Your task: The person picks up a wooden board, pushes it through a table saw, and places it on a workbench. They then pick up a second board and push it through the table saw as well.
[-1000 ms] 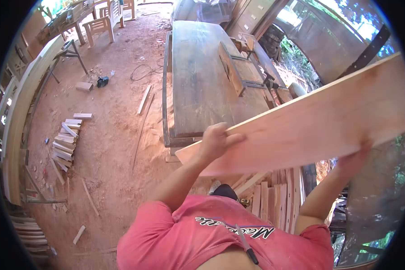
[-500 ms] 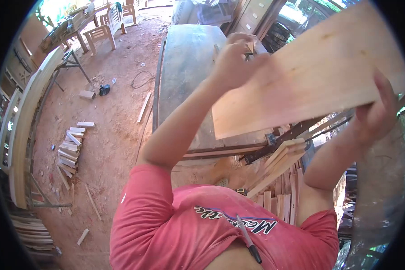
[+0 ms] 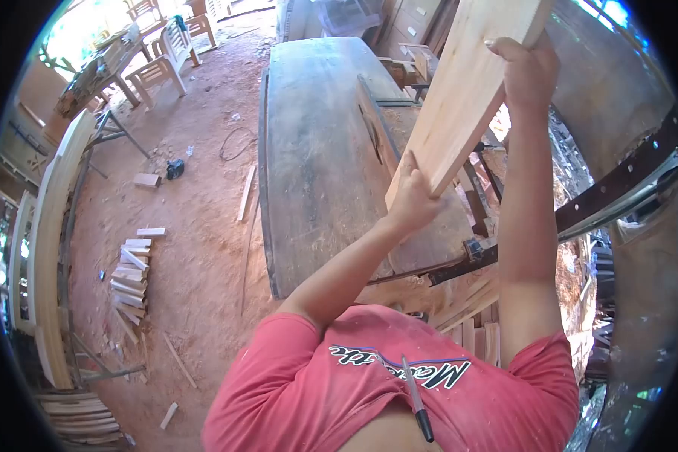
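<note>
A pale wooden board (image 3: 459, 90) is held up at a slant over a worn work table (image 3: 309, 151). My left hand (image 3: 416, 197) grips its near lower end, with a finger lying along the face. Farther up, my right hand (image 3: 531, 71) is closed round the right edge, its thumb on the broad face. The board's far end runs out of view at the top. Under it, an upright wooden fence (image 3: 373, 124) stands on the table, partly hidden by the board.
Small wood offcuts (image 3: 132, 279) lie in a row on the dirt floor at left. Long planks (image 3: 56, 248) rest on a metal stand beyond them. Plastic chairs (image 3: 166, 64) stand at the back left. A dark metal rail (image 3: 618, 188) runs along the right.
The board has turned from lying crosswise to pointing away from me. My left hand has come down onto its near end, and my right hand has moved up and left with it.
</note>
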`<state>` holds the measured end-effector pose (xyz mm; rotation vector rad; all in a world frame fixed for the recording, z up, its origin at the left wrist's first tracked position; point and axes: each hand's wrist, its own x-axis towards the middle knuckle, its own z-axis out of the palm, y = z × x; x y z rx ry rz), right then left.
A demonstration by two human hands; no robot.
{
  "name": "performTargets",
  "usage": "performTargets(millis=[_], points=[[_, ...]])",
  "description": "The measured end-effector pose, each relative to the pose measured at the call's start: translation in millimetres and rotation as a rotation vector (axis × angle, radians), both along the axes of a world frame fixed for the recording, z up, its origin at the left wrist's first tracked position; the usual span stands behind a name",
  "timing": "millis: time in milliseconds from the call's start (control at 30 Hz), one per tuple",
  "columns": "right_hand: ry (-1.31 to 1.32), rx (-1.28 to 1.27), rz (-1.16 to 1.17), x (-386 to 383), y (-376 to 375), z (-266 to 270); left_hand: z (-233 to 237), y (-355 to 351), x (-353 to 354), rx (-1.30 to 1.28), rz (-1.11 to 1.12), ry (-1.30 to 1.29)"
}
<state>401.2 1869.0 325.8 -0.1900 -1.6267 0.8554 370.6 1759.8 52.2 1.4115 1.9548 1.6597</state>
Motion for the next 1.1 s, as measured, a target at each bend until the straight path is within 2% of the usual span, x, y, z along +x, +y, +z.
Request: performTargets(millis=[67, 133, 233, 267, 367, 433, 600, 667, 700, 767, 900, 967, 1100], points=[[-0.01, 0.019, -0.025, -22, 19, 3, -1, 22, -15, -0.014, 0.044, -0.037], [-0.046, 0.058, 0.021, -34, 41, -3, -4, 34, -27, -0.024, 0.11, 0.064], [-0.006, 0.053, 0.166, -48, -2, 2, -22, 62, -62, 0.047, 0.12, 0.134], [0.044, 0.019, 0.241, -55, 1, 1, -23, 68, -68, 0.045, 0.085, 0.133], [0.048, 0.079, 0.227, -76, 26, -6, -28, 81, -78, 0.141, 0.079, 0.037], [0.035, 0.032, 0.342, -85, 36, -4, -28, 92, -86, 0.141, 0.136, -0.011], [0.036, 0.053, 0.291, -94, 44, -12, -35, 99, -96, 0.109, 0.171, 0.081], [-0.125, -0.158, 0.283, -86, 39, -23, -21, 90, -91, 0.102, 0.118, -0.024], [-0.115, -0.162, 0.289, -83, 36, -34, -26, 92, -92, 0.097, 0.123, -0.014], [-0.358, -0.085, 0.058, -82, 38, -73, -42, 101, -95, 0.244, 0.145, -0.032], [-0.337, -0.191, 0.069, -89, 47, -121, -44, 98, -93, 0.207, 0.152, -0.06], [-0.269, -0.052, -0.008, -89, 51, -122, -44, 100, -93, 0.218, 0.177, -0.046], [-0.249, -0.059, 0.006, -88, 51, -124, -53, 104, -97, 0.236, 0.16, -0.036]])
